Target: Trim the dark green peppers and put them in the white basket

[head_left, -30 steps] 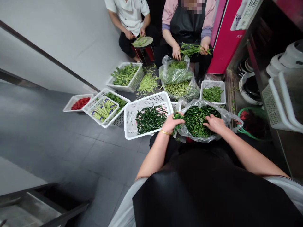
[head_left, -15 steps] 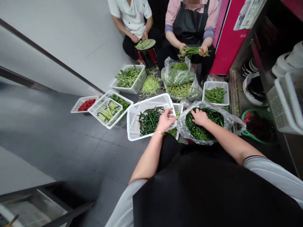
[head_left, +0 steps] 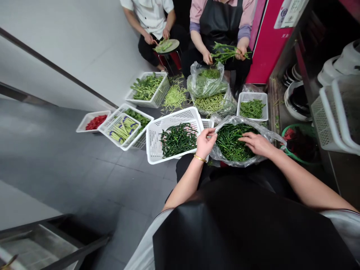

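Long dark green chilli peppers (head_left: 234, 144) fill a clear plastic bag (head_left: 271, 137) in front of me. My right hand (head_left: 257, 144) lies over them, its fingers stretched out and the tips touching the peppers. At the bag's left rim is my left hand (head_left: 206, 142), with thumb and fingers pinched together; whatever is between them I cannot make out. Left of the bag, a white perforated basket (head_left: 154, 144) holds a loose heap of similar green chillies (head_left: 178, 140). My left wrist is beside this basket's right end.
Two people sit opposite, one handling leafy stalks (head_left: 225, 52), the other at a round stool (head_left: 168, 45). Around stand a crate of greens (head_left: 161, 92), a basket with bundled stalks (head_left: 132, 140), red peppers (head_left: 96, 122), bagged stems (head_left: 209, 101) and a small greens basket (head_left: 253, 118). Shelving (head_left: 334, 165) borders the right.
My left hand has moved right, from over the basket's edge to the bag's rim, and its fingers have closed. My right hand has shifted right across the chillies. The view has tilted slightly.
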Tool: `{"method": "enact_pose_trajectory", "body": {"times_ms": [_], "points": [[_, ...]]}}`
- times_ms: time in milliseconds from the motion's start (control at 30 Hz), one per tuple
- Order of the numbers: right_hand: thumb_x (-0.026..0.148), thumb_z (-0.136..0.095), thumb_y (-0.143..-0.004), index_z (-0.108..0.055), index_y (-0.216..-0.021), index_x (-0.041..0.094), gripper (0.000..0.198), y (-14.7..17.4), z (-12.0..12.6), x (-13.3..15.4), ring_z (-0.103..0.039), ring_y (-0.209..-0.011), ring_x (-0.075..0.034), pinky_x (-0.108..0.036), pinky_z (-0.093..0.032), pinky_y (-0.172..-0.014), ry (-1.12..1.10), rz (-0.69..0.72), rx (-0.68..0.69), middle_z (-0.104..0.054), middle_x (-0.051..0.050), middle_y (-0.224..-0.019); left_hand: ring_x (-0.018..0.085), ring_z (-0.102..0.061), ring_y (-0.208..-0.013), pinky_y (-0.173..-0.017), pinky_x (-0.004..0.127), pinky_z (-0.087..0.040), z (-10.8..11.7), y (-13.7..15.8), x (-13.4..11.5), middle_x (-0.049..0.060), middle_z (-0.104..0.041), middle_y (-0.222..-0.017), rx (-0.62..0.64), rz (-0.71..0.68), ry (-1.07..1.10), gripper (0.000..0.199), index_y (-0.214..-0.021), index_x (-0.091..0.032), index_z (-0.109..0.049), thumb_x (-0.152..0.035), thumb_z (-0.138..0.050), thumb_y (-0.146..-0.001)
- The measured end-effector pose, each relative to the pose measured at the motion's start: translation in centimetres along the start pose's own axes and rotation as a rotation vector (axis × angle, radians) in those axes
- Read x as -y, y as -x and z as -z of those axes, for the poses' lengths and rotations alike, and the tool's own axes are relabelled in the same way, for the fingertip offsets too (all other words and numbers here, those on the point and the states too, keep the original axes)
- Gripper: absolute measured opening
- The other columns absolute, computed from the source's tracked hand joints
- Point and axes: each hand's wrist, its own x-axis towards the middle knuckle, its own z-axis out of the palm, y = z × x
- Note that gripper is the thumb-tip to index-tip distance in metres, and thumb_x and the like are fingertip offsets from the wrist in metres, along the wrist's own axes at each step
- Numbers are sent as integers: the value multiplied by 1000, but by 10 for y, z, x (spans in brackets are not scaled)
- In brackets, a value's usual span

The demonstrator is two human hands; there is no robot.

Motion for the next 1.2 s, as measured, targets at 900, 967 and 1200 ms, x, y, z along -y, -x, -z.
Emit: {"method": "enact_pose_trajectory", "body": {"times_ms": [900, 967, 1200], "points": [[46, -54, -87, -71, -93, 18, 33, -65, -23, 24, -66, -90, -24, -31, -45, -71, 33, -606, 178, -73, -12, -99, 12, -57, -63, -68, 27, -47, -47, -3, 36, 2, -65, -68, 244, 238, 122, 5, -74, -15, -69, -16, -68, -69], [36, -53, -88, -70, -91, 18, 25, -69, -27, 26, -66, -91, -24, -30, -45, -71, 47, -569, 165, -73, -11, -100, 12, -57, -62, -68, 28, -47, -43, 0, 38, 2, -65, -68, 261, 238, 102, 5, -74, -15, -68, -18, -68, -70], [38, -55, -84, -60, -75, 20, 20, -56, 17, 31, -62, -63, -17, -26, -44, -62, -370, -434, -103, -67, -3, -64, 14, -59, -71, -72, 28, -47, -56, -5, 30, 4, -68, -79, 359, 106, 42, 16, -81, -16, -67, -28, -72, -72]]}}
